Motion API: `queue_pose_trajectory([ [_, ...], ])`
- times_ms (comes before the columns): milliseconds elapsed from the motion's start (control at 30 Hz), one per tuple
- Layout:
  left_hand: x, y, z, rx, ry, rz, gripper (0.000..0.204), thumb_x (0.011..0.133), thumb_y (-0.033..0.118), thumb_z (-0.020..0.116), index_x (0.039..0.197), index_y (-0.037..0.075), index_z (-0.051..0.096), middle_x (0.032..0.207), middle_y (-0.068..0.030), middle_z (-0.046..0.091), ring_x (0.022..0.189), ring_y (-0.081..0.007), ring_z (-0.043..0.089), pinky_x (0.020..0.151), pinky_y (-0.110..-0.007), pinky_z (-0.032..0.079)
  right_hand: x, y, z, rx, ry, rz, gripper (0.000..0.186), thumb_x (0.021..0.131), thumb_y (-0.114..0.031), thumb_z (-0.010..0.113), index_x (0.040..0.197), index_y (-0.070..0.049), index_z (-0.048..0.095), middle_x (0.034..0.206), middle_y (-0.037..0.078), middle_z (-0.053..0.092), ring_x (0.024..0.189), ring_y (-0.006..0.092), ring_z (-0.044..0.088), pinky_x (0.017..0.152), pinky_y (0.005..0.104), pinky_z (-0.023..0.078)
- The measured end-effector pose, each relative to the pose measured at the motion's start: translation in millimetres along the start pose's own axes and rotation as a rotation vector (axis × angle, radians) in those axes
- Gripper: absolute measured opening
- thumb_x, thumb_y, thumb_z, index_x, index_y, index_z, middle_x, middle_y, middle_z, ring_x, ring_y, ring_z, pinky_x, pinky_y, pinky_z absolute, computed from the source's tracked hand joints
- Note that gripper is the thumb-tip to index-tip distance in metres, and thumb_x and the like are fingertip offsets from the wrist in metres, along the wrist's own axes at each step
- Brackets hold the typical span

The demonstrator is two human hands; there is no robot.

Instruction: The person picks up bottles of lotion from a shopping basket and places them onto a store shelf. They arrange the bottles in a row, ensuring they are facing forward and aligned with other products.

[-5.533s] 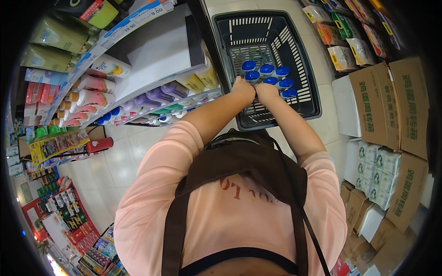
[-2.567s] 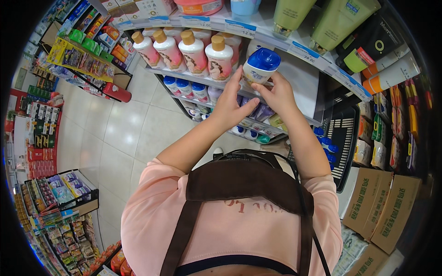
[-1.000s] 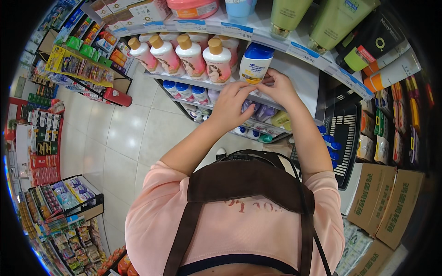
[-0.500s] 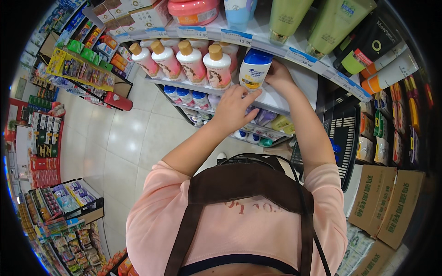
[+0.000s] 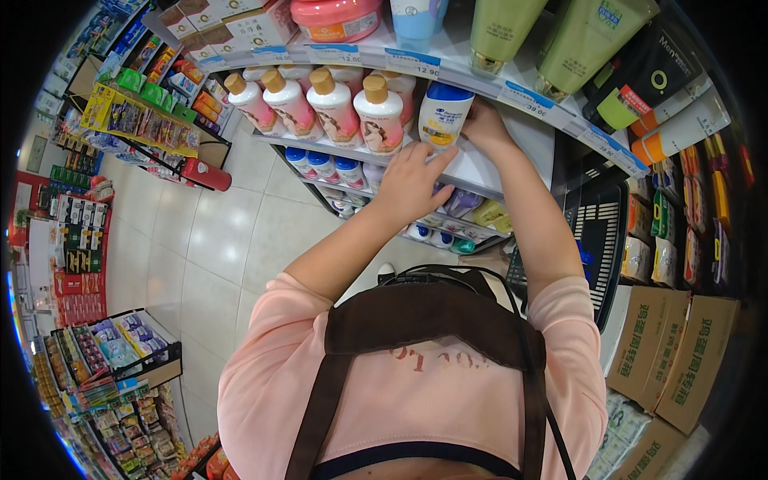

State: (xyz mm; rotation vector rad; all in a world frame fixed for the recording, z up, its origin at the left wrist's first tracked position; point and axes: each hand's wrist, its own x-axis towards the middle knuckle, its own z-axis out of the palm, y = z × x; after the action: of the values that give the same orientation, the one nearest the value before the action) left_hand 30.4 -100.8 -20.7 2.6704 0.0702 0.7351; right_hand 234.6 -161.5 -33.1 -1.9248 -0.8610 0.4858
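A white shampoo bottle [image 5: 442, 124] with a blue cap and a yellow-marked label stands on the shelf [image 5: 512, 170], at the right end of a row of pink-and-white lotion bottles [image 5: 330, 114] with gold caps. My left hand [image 5: 410, 186] is at the bottle's lower front, fingers stretched and spread, with fingertips at or very near its base. From the right, my right hand [image 5: 485, 128] reaches in beside and behind the bottle. Its fingers are mostly hidden there, so whether they grip anything cannot be seen.
Above, a shelf edge with price tags [image 5: 412, 62] carries green tubes [image 5: 506, 36], a pink tub [image 5: 336, 20] and boxes. Lower shelves hold more bottles [image 5: 322, 166]. A black basket [image 5: 600, 232] and cardboard cartons [image 5: 672, 352] stand at the right. Snack racks [image 5: 140, 124] stand left.
The shampoo bottle has shifted slightly deeper into the shelf and leans less to the right. My left hand has moved only a little; my right hand stays beside the bottle.
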Motion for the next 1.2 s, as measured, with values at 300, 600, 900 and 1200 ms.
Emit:
queue_pose_trajectory([
  [300, 3.0, 1.0, 5.3, 0.044, -0.024, -0.045, 0.061, 0.073, 0.032, 0.071, 0.129, 0.017, 0.051, 0.11, -0.0169, 0.049, 0.101, -0.0328, 0.051, 0.087, -0.042, 0.042, 9.1, 8.5, 0.8, 0.008, 0.001, -0.038, 0.042, 0.07, -0.009, 0.069, 0.109, 0.001, 0.06, 0.096, 0.013, 0.067, 0.087, 0.0213, 0.065, 0.078, 0.0294, 0.049],
  [600, 0.1, 1.0, 2.9, 0.055, -0.044, 0.004, 0.062, 0.073, 0.035, 0.07, 0.127, 0.012, 0.051, 0.111, -0.0193, 0.05, 0.105, -0.036, 0.049, 0.089, -0.044, 0.041, -14.1, 10.9, -20.9, 0.052, 0.024, -0.06, 0.046, 0.073, -0.007, 0.071, 0.116, 0.0, 0.057, 0.107, 0.009, 0.064, 0.096, 0.0176, 0.062, 0.085, 0.0279, 0.049],
  [900, -13.3, 38.5, -7.5, -0.431, -0.094, 0.205, 0.028, 0.072, 0.01, 0.069, 0.1, 0.009, 0.065, 0.095, -0.0085, 0.06, 0.088, -0.0273, 0.057, 0.077, -0.037, 0.045, -187.7, -5.1, -89.9, 0.217, 0.157, -0.018, 0.036, 0.078, -0.007, 0.069, 0.112, -0.003, 0.061, 0.1, 0.008, 0.065, 0.087, 0.0128, 0.061, 0.076, 0.0254, 0.049],
  [1200, -1.0, 110.0, 82.6, -0.758, -0.524, 0.352, 0.019, 0.077, 0.014, 0.064, 0.096, 0.011, 0.066, 0.088, -0.0088, 0.062, 0.083, -0.0289, 0.059, 0.071, -0.038, 0.048, -327.2, 111.9, -137.0, 0.377, 0.69, 0.307, 0.019, 0.085, -0.008, 0.066, 0.103, -0.001, 0.063, 0.086, 0.0, 0.063, 0.076, 0.0063, 0.056, 0.07, 0.0196, 0.045],
])
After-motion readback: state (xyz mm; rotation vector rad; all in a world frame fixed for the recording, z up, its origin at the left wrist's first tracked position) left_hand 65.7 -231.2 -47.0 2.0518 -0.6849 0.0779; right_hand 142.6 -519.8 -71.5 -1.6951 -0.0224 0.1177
